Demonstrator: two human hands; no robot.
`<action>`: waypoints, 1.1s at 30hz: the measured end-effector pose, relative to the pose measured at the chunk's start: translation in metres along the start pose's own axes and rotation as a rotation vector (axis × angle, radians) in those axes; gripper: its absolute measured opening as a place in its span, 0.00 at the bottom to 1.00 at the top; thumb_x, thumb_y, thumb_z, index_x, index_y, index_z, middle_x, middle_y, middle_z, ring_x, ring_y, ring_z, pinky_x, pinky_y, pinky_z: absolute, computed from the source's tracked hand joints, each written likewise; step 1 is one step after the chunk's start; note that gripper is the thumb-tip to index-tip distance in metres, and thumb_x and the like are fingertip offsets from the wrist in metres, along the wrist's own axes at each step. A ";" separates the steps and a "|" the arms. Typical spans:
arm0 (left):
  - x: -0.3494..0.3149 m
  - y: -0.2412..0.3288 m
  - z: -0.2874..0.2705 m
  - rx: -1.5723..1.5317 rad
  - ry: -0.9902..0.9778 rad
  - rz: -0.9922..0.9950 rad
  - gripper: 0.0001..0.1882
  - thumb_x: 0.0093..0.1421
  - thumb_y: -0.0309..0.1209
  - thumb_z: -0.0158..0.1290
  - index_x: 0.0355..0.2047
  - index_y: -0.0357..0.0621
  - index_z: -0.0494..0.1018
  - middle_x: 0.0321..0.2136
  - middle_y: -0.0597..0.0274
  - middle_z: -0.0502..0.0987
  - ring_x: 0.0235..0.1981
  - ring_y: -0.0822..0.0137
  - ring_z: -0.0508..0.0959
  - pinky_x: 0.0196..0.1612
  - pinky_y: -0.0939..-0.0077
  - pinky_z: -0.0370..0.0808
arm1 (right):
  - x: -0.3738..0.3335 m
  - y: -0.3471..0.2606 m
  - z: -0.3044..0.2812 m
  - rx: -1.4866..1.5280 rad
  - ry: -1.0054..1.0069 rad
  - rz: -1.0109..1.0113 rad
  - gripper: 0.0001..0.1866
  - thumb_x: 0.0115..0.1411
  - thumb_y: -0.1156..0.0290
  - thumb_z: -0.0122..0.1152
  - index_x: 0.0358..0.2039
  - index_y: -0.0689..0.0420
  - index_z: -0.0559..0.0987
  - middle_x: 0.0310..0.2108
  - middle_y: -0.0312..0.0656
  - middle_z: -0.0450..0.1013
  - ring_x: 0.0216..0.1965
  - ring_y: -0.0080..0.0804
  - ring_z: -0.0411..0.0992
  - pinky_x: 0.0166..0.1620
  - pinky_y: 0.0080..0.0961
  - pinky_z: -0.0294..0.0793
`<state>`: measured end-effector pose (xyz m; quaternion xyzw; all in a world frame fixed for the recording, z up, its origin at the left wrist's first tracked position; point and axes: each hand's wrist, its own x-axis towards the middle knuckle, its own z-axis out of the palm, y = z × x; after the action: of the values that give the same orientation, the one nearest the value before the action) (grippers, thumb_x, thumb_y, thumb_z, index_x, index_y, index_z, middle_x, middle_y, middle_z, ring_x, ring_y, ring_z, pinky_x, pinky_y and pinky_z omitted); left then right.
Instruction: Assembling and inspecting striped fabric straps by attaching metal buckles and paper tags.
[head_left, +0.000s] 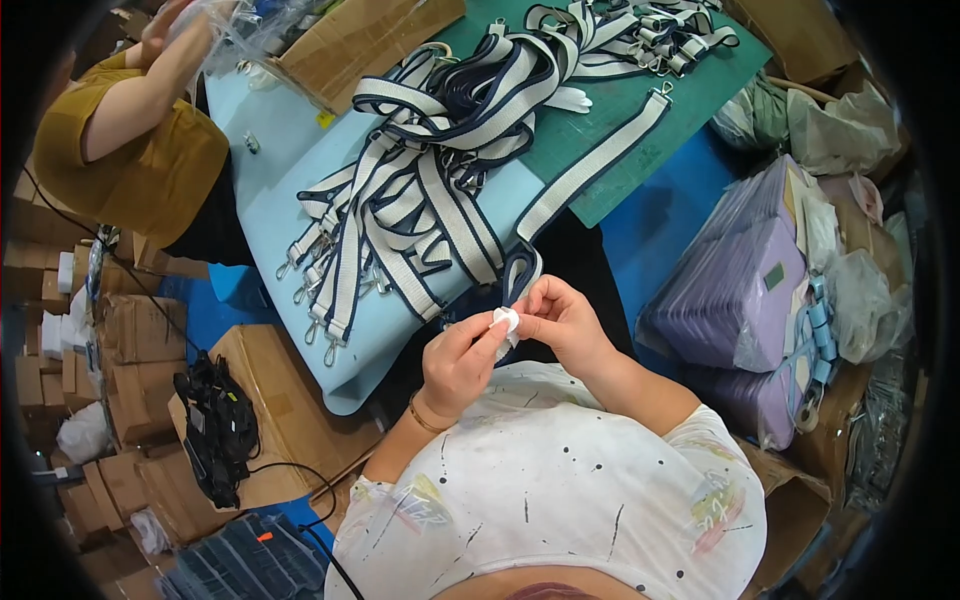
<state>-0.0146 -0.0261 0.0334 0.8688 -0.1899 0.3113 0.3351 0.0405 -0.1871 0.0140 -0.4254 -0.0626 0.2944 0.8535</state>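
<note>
In front of my chest, my left hand (458, 362) pinches a small white piece (506, 319), soft-looking, whose kind I cannot make out. My right hand (568, 322) is closed on the same piece from the other side, thumb and forefinger together. Just beyond my fingers hangs a looped end of a white webbing strap with navy edges (590, 165). That strap runs up over the green mat to a metal snap hook (666, 89). Whether its near end lies between my fingers is hidden. A tangled pile of similar straps (450, 205) lies just ahead.
The pile spreads over a light blue table (350, 385) and the green mat (690, 120). A co-worker in a mustard top (140, 170) stands at the far left, handling clear plastic. Purple bagged stacks (725, 270) stand right; cardboard boxes (150, 335) and black cables (215, 425) sit left.
</note>
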 end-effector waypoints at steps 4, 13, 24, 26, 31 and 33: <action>-0.003 -0.006 0.001 0.010 0.049 0.014 0.17 0.48 0.17 0.58 0.39 0.42 0.74 0.35 0.57 0.78 0.27 0.63 0.79 0.26 0.76 0.76 | -0.005 0.000 0.008 0.047 0.031 0.023 0.11 0.56 0.80 0.60 0.28 0.56 0.65 0.32 0.40 0.74 0.33 0.21 0.72 0.38 0.18 0.73; -0.007 0.007 0.003 0.094 0.089 0.047 0.16 0.47 0.17 0.59 0.39 0.38 0.73 0.35 0.52 0.78 0.26 0.60 0.79 0.26 0.76 0.75 | -0.010 0.006 0.021 0.038 0.104 -0.065 0.11 0.57 0.79 0.59 0.29 0.55 0.65 0.34 0.39 0.73 0.33 0.20 0.71 0.36 0.18 0.71; 0.002 -0.019 -0.013 -0.127 -0.024 0.029 0.13 0.48 0.17 0.58 0.36 0.41 0.75 0.33 0.55 0.78 0.29 0.59 0.79 0.29 0.74 0.77 | 0.012 -0.041 0.005 -0.524 -0.244 -0.007 0.09 0.60 0.72 0.58 0.40 0.60 0.77 0.36 0.39 0.75 0.35 0.22 0.73 0.36 0.17 0.74; 0.004 -0.019 -0.015 -0.148 -0.071 0.059 0.13 0.48 0.17 0.58 0.36 0.41 0.75 0.33 0.55 0.78 0.29 0.59 0.80 0.29 0.74 0.77 | 0.018 -0.045 0.009 -0.938 -0.246 -0.287 0.04 0.55 0.72 0.63 0.30 0.57 0.81 0.29 0.36 0.72 0.27 0.19 0.69 0.29 0.15 0.67; 0.005 -0.020 -0.019 -0.175 -0.048 -0.008 0.12 0.49 0.17 0.57 0.35 0.39 0.73 0.32 0.54 0.79 0.27 0.59 0.80 0.29 0.74 0.77 | 0.023 -0.045 0.014 -0.933 -0.260 -0.369 0.06 0.55 0.70 0.64 0.30 0.58 0.78 0.25 0.33 0.67 0.24 0.20 0.64 0.27 0.16 0.64; 0.007 -0.018 -0.019 -0.134 -0.050 0.014 0.12 0.48 0.17 0.57 0.35 0.39 0.73 0.32 0.54 0.79 0.27 0.59 0.80 0.28 0.74 0.76 | 0.025 -0.042 0.013 -0.902 -0.265 -0.342 0.07 0.55 0.70 0.63 0.30 0.58 0.77 0.25 0.32 0.66 0.24 0.19 0.63 0.27 0.16 0.64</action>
<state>-0.0072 -0.0009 0.0405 0.8505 -0.2247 0.2785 0.3854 0.0752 -0.1843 0.0509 -0.6948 -0.3602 0.1454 0.6053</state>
